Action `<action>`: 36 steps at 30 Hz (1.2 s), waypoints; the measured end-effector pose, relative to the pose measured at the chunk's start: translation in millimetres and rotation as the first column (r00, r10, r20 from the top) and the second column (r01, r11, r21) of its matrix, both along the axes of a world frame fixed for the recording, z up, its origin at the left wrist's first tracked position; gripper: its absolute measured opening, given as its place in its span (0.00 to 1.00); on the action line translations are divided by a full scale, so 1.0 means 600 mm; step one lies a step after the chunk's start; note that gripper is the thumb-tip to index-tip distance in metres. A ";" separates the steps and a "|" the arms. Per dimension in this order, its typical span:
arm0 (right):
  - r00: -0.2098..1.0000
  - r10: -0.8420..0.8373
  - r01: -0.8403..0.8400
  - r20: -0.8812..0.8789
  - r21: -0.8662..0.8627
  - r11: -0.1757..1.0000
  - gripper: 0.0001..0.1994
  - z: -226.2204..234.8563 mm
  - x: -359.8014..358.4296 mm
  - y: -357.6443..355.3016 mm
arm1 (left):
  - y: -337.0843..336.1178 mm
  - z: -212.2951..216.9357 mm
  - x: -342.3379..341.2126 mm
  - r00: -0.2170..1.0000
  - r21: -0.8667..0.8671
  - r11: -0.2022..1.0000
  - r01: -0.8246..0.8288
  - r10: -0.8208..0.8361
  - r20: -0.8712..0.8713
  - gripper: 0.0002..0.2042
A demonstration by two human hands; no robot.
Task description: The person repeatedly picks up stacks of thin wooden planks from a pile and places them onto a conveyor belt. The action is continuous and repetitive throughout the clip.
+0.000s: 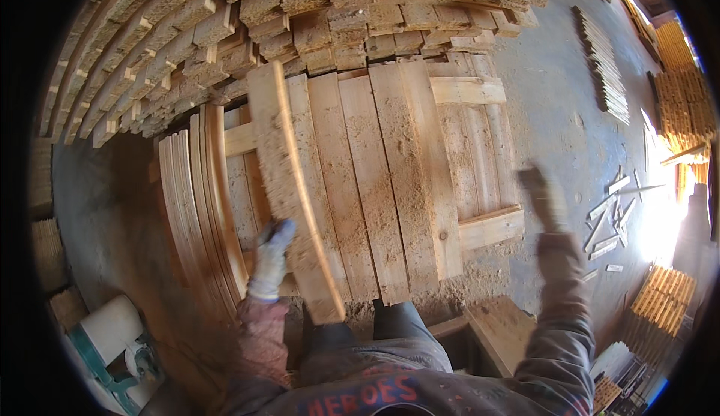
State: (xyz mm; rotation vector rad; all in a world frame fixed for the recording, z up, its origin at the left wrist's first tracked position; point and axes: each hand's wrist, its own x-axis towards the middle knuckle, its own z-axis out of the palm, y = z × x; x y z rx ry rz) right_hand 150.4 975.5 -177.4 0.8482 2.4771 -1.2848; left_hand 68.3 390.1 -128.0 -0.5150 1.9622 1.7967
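My left hand (271,258), in a pale glove with blue fingertips, grips a long rough board (289,191) by its left edge. This board is tilted, its right edge lifted and catching light, and sawdust clings to its face. Under and beside it, several planks (364,169) lie side by side, running away from me and strewn with sawdust. They rest on a wooden pallet-like frame whose cross slats (491,228) show at the right. My right hand (544,197), gloved and smeared by motion, is off the right end of the frame; its fingers cannot be made out.
A tall stack of rough boards (330,11) rises along the far side. More planks (199,199) stand on edge at the left of the frame. Wood offcuts (615,213) and a row of slats (600,64) lie on the grey floor at right. A white-and-green object (112,333) sits at lower left.
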 end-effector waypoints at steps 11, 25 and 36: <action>0.935 -0.334 0.179 -0.115 -0.662 0.728 0.21 0.009 -0.079 -0.275 | 0.042 -0.112 -0.030 0.996 0.092 0.991 0.092 -0.094 0.011 0.23; 0.980 -0.187 0.173 0.073 -0.781 0.600 0.35 -0.012 -0.093 -0.406 | 0.117 -0.198 -0.002 0.935 0.644 0.738 -0.201 -0.052 0.352 0.33; 0.995 -0.089 0.004 -0.049 -0.858 0.514 0.51 0.013 -0.041 -0.506 | -0.283 0.134 0.059 0.940 0.204 0.970 0.133 -0.189 0.286 0.44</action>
